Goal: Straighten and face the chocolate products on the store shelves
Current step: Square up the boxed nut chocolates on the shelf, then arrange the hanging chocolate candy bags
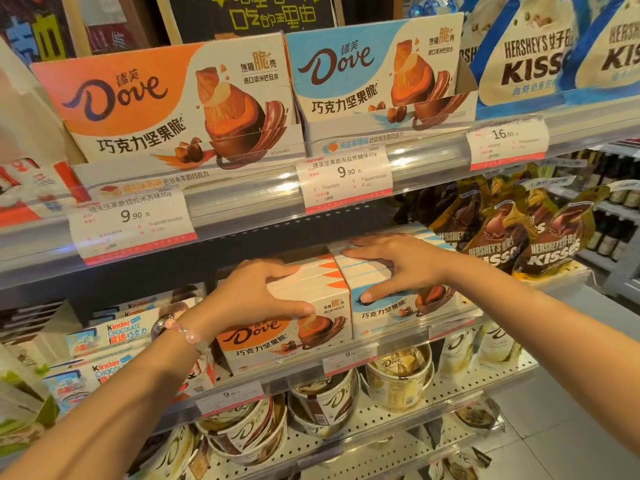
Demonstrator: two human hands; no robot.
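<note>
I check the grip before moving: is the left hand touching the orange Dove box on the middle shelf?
Touching. The head view shows the left hand laid on the orange Dove box, fingers over its top and thumb pressed on its front.

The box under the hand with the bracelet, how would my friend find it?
Find the middle shelf, the one below the two big Dove display boxes. Between the Kinder chocolate and a blue Dove box sits the orange Dove box, with the left hand gripping its top. It is the only orange-fronted box on that shelf.
</note>
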